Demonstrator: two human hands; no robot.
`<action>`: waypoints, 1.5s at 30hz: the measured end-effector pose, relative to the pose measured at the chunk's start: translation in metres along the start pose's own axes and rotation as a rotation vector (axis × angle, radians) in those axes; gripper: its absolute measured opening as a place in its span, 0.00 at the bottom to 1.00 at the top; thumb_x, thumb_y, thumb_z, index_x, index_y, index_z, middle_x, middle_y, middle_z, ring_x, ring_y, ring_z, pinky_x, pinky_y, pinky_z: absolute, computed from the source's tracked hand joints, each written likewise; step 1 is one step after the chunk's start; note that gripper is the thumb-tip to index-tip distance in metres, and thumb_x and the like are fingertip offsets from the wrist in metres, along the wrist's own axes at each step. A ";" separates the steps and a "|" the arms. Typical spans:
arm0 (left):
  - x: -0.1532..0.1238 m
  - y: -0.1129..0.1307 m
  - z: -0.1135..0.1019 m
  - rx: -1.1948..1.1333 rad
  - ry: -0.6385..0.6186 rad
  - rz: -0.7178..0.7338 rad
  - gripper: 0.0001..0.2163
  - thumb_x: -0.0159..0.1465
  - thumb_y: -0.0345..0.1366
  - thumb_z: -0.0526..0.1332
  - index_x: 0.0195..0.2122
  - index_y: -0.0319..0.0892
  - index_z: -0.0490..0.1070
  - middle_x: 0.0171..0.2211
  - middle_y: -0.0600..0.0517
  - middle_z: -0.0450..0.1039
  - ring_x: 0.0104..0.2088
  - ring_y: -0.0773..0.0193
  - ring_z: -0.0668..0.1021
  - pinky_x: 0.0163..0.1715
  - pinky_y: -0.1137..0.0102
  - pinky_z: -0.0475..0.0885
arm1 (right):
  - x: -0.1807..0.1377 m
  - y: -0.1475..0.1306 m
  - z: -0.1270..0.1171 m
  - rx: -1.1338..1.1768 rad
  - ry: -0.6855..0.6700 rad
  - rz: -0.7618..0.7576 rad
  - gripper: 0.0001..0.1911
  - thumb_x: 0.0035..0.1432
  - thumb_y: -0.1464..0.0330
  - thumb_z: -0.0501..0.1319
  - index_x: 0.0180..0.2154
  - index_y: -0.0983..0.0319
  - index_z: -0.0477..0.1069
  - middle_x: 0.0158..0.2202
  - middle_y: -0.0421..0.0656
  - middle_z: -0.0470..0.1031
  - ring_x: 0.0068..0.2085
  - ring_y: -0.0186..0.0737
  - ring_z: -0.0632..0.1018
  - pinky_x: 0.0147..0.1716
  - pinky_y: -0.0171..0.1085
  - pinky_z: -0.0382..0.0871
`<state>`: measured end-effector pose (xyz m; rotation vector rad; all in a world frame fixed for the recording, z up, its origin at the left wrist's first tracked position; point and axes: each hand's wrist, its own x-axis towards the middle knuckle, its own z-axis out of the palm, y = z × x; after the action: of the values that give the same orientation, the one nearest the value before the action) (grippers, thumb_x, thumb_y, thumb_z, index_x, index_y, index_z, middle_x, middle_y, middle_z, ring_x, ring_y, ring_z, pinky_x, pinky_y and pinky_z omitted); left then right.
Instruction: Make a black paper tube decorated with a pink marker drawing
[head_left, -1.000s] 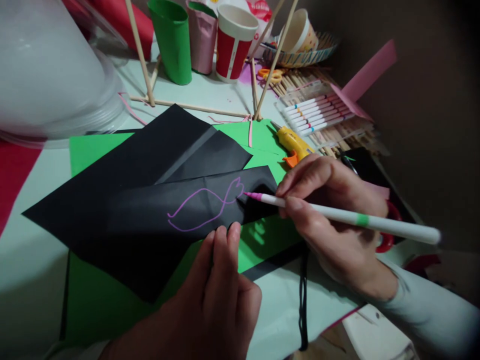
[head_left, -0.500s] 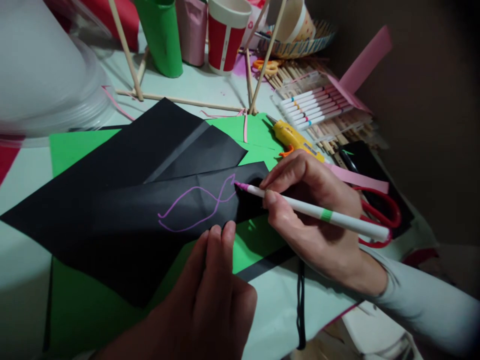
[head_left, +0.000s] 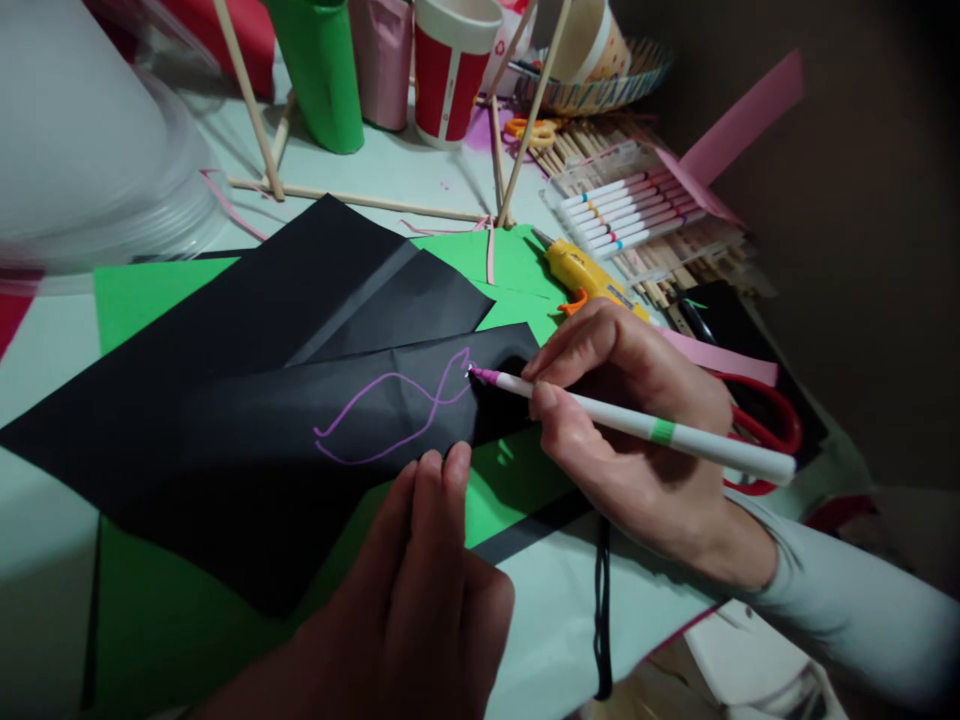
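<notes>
My right hand (head_left: pixel 637 440) is closed around a white felt-tip marker (head_left: pixel 615 415) with a green band. Its purple tip touches a folded strip of black paper (head_left: pixel 247 410), at the right end of a purple curved outline (head_left: pixel 379 375) shaped like a fish or ribbon. At the strip's lower edge, my left hand (head_left: pixel 427 570) presses with its fingertips close together; its thumb is bent and the thumb tip is hidden. Another part of the black paper (head_left: pixel 315 270) lies behind the strip, over green paper (head_left: pixel 172 620).
A yellow glue gun (head_left: pixel 589 275), red-handled scissors (head_left: pixel 772 415) and a marker case (head_left: pixel 630 210) lie to the right. Wooden sticks (head_left: pixel 360 200) form a frame at the back, near a red-and-white cup (head_left: pixel 450 85) and green roll (head_left: pixel 319 80). Plastic lids (head_left: pixel 97 150) stand left.
My right hand has shifted slightly right, with the marker's rear end swung right and its tip drawn back a little. The left hand stays put on the black paper.
</notes>
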<state>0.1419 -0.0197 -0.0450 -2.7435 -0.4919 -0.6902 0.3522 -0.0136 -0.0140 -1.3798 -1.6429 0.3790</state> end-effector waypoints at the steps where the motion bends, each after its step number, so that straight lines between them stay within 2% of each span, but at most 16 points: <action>1: 0.000 0.000 0.000 0.001 0.002 0.002 0.08 0.71 0.26 0.53 0.38 0.35 0.71 0.51 0.34 0.80 0.56 0.49 0.80 0.65 0.57 0.69 | 0.000 0.000 0.000 -0.008 0.008 -0.010 0.09 0.57 0.78 0.61 0.32 0.57 0.67 0.30 0.40 0.71 0.32 0.39 0.73 0.32 0.42 0.67; 6: -0.001 0.001 0.001 -0.048 0.004 -0.025 0.06 0.70 0.27 0.56 0.39 0.33 0.72 0.53 0.31 0.78 0.58 0.48 0.78 0.64 0.59 0.69 | -0.001 -0.001 -0.001 0.010 -0.024 0.003 0.09 0.55 0.77 0.63 0.31 0.58 0.67 0.30 0.40 0.71 0.30 0.38 0.72 0.30 0.42 0.66; 9: -0.004 0.002 0.003 -0.069 0.021 -0.045 0.05 0.70 0.27 0.57 0.40 0.32 0.72 0.54 0.31 0.78 0.60 0.47 0.76 0.66 0.58 0.67 | -0.001 0.000 -0.001 0.031 0.013 0.021 0.07 0.59 0.75 0.63 0.33 0.56 0.69 0.31 0.41 0.73 0.32 0.41 0.73 0.31 0.43 0.68; 13: -0.005 0.002 0.002 -0.079 -0.016 -0.056 0.05 0.69 0.28 0.58 0.40 0.33 0.72 0.54 0.32 0.78 0.63 0.46 0.74 0.66 0.59 0.68 | 0.000 0.003 0.000 0.047 0.027 0.052 0.07 0.63 0.72 0.63 0.34 0.55 0.70 0.33 0.42 0.74 0.34 0.43 0.75 0.32 0.44 0.72; 17: -0.004 0.002 0.003 -0.077 -0.012 -0.019 0.06 0.70 0.28 0.56 0.40 0.34 0.72 0.52 0.33 0.79 0.62 0.45 0.75 0.66 0.57 0.67 | 0.000 0.006 0.001 0.067 0.003 0.046 0.06 0.64 0.73 0.63 0.35 0.56 0.69 0.33 0.41 0.73 0.35 0.41 0.75 0.35 0.43 0.72; 20: -0.003 0.002 0.004 -0.056 0.019 -0.035 0.07 0.71 0.27 0.54 0.38 0.35 0.71 0.52 0.32 0.79 0.61 0.46 0.76 0.66 0.57 0.67 | -0.001 0.006 0.002 0.071 -0.013 0.043 0.06 0.64 0.74 0.63 0.35 0.57 0.69 0.33 0.41 0.73 0.34 0.39 0.75 0.35 0.43 0.71; 24: -0.001 0.003 0.003 -0.055 0.001 -0.068 0.06 0.70 0.28 0.56 0.39 0.33 0.71 0.53 0.31 0.78 0.60 0.48 0.77 0.65 0.59 0.69 | -0.001 0.006 0.002 0.066 -0.017 0.044 0.06 0.63 0.74 0.63 0.35 0.57 0.69 0.33 0.40 0.73 0.34 0.39 0.75 0.34 0.42 0.71; 31: 0.002 -0.004 -0.003 -0.002 -0.044 0.071 0.05 0.69 0.26 0.55 0.37 0.34 0.71 0.49 0.29 0.80 0.54 0.44 0.81 0.62 0.56 0.71 | 0.002 0.002 0.002 0.053 -0.016 0.019 0.07 0.61 0.74 0.64 0.32 0.56 0.70 0.30 0.41 0.73 0.32 0.41 0.75 0.31 0.43 0.72; 38: 0.002 0.001 -0.002 -0.007 0.002 -0.030 0.06 0.69 0.26 0.55 0.38 0.34 0.71 0.48 0.33 0.82 0.55 0.48 0.81 0.64 0.58 0.71 | 0.003 -0.010 0.000 0.181 0.130 0.102 0.07 0.63 0.71 0.65 0.34 0.53 0.73 0.36 0.43 0.75 0.33 0.44 0.76 0.29 0.46 0.75; 40: 0.004 -0.001 -0.004 0.005 -0.026 -0.003 0.07 0.69 0.25 0.55 0.36 0.34 0.72 0.47 0.33 0.83 0.53 0.47 0.83 0.61 0.59 0.74 | 0.002 -0.012 0.001 0.282 0.114 0.124 0.06 0.64 0.73 0.65 0.37 0.55 0.75 0.38 0.43 0.75 0.35 0.42 0.78 0.32 0.44 0.77; 42: 0.007 -0.004 -0.007 -0.001 -0.083 0.087 0.09 0.68 0.23 0.53 0.35 0.35 0.72 0.45 0.33 0.83 0.50 0.45 0.84 0.55 0.58 0.79 | 0.002 -0.014 0.003 0.371 0.057 0.163 0.04 0.64 0.73 0.65 0.39 0.58 0.76 0.40 0.43 0.76 0.36 0.40 0.79 0.34 0.42 0.78; 45: 0.012 -0.010 -0.013 -0.029 -0.173 0.160 0.10 0.66 0.22 0.53 0.37 0.32 0.74 0.45 0.35 0.84 0.50 0.42 0.84 0.52 0.58 0.81 | 0.001 -0.016 0.007 0.408 -0.074 0.148 0.05 0.63 0.74 0.66 0.41 0.61 0.77 0.39 0.45 0.76 0.35 0.39 0.80 0.31 0.39 0.79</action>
<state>0.1429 -0.0122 -0.0265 -2.8451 -0.2953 -0.4275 0.3369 -0.0154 -0.0053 -1.1876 -1.4247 0.8125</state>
